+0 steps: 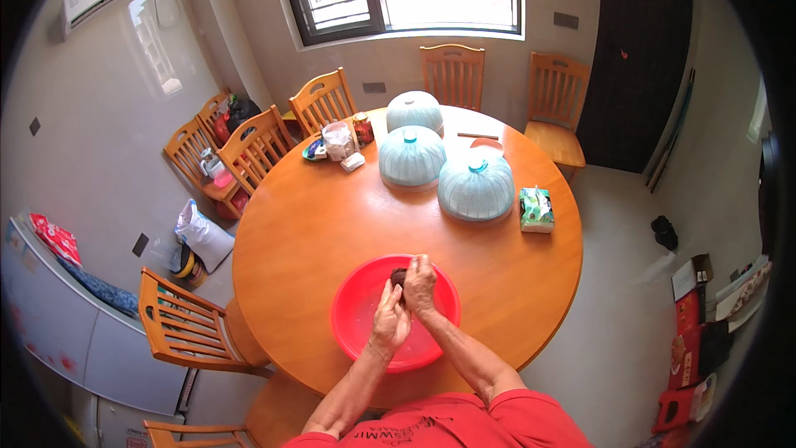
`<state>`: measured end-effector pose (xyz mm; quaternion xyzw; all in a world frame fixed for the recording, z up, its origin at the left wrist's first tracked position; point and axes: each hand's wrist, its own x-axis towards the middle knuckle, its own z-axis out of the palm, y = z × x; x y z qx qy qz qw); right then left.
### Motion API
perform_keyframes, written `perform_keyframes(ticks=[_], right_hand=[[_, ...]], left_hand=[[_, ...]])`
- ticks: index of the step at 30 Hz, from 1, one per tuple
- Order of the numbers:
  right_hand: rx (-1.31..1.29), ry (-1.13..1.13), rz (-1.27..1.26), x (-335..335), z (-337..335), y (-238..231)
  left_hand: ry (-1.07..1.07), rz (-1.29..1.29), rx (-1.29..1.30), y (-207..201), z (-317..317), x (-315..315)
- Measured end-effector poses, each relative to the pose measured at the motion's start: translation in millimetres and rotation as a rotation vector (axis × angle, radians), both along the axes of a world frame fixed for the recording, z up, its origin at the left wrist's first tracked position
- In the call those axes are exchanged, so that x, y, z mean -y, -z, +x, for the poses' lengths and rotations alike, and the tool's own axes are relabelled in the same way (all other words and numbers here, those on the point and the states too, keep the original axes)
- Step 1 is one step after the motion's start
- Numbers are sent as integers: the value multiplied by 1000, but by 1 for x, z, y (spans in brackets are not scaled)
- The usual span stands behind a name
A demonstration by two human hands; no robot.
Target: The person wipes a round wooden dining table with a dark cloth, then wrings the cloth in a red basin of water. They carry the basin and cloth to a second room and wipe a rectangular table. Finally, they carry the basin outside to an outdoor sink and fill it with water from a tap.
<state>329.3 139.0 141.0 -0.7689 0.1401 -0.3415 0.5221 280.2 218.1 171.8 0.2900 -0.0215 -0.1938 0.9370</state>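
Observation:
A wide red plastic basin (350,315) rests near the front of the round wooden table. Above it, a small dark brown lump (398,276) is held between my two hands; its kind cannot be made out. My left hand (389,321) cups the lump from the left and below, fingers pressed along it. From the right, my right hand (420,284) closes against it with curled fingers, hiding part of it. The inside of the basin looks wet or specked, with nothing larger visible in it.
Three pale blue domed food covers (475,191) stand beyond the basin. A green tissue pack (537,211) lies to their right. At the far left are a clear tub (338,141) and a dark red jar (363,129). Wooden chairs (195,321) surround the table (290,224).

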Motion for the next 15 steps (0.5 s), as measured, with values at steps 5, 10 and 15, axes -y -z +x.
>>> perform_keyframes(ticks=[5, 10, 15], right_hand=[[-80, -221, 542, 7, 0, 3], [-291, -834, 671, -10, -56, -43], [-27, -529, 61, -37, -91, -20]], left_hand=[[-209, 298, 59, -3, -6, -17], [-219, 421, 17, 1, 4, -46], [-485, 519, 89, 22, 19, -45]])
